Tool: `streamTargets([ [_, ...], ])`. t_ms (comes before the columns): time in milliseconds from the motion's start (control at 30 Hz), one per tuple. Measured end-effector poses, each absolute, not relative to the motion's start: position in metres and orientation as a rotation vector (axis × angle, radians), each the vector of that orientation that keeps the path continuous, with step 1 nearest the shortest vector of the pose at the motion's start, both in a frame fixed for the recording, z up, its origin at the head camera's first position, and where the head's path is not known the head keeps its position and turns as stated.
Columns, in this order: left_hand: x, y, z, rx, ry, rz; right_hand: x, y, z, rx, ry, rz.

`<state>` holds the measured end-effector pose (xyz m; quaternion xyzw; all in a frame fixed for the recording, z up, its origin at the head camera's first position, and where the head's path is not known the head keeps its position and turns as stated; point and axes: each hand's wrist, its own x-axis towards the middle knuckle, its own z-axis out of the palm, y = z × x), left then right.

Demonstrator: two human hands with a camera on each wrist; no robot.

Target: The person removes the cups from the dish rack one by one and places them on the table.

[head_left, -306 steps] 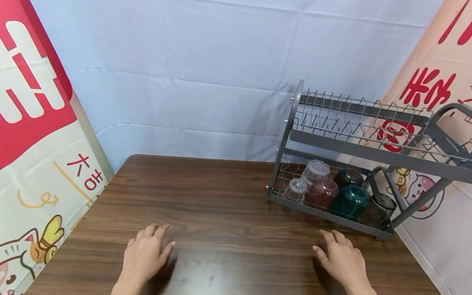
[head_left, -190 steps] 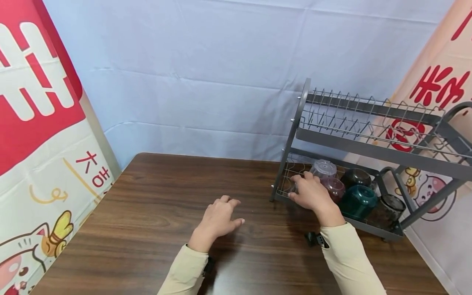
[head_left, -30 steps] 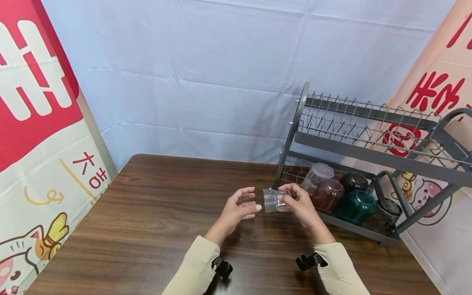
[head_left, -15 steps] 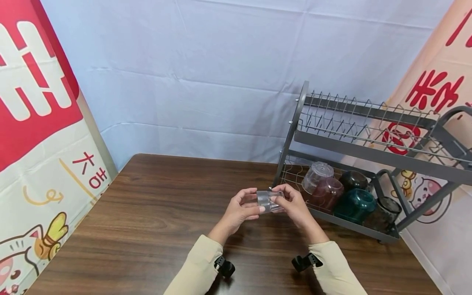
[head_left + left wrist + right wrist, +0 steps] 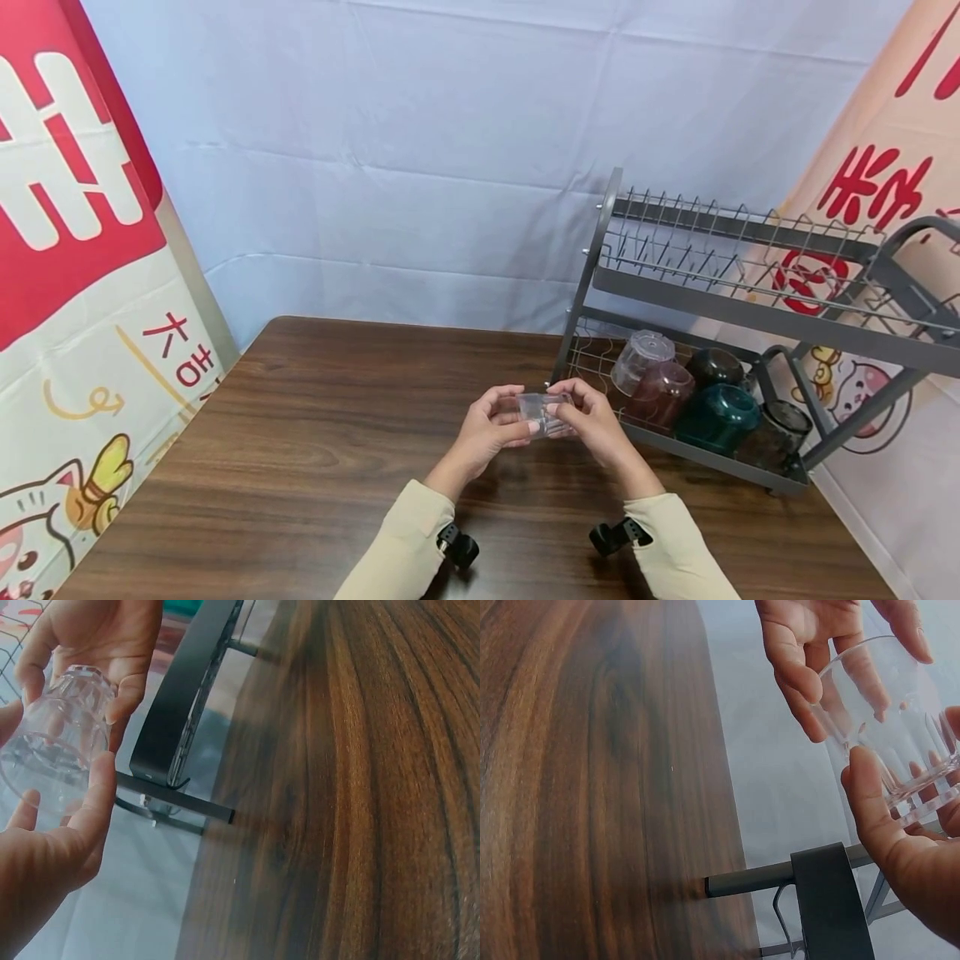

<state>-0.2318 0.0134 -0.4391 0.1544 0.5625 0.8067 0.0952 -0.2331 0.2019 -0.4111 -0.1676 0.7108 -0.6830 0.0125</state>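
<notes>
Two hands on one glass, mid-frame!

And there it is, just below the centre of the head view: the clear glass [image 5: 535,406], tipped onto its side in the air above the table [image 5: 337,433]. Your left hand [image 5: 482,429] has the wide rim, thumb and fingers curled about it; your right hand [image 5: 595,423] pinches the base end, thumb on the near side. Both wrist views agree: rim to the left hand, base to the right.

Over at the right of the frame, the rack [image 5: 735,312] carries more glasses on its lower tier, the red one [image 5: 660,396] and the teal one [image 5: 717,419] among them, apparently bottoms up.

So the step looks like a shared, mid-air hold, perhaps a turn or a handover. The next move, I'd judge, calls for one firm grip before the other eases; slick, clear walls could slip.
</notes>
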Motion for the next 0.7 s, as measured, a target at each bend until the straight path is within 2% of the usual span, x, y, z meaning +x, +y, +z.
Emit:
streamTargets([
  [400, -0.2313, 0.0134, -0.4392, 0.451, 1.669, 2.397, -0.2322, 0.2009, -0.4121, -0.475, 2.232, -2.109],
  [700, -0.2307, 0.0044, -0.4318, 0.459, 1.901, 2.308, -0.2286, 0.2049, -0.4034, -0.621, 2.57, -1.75],
])
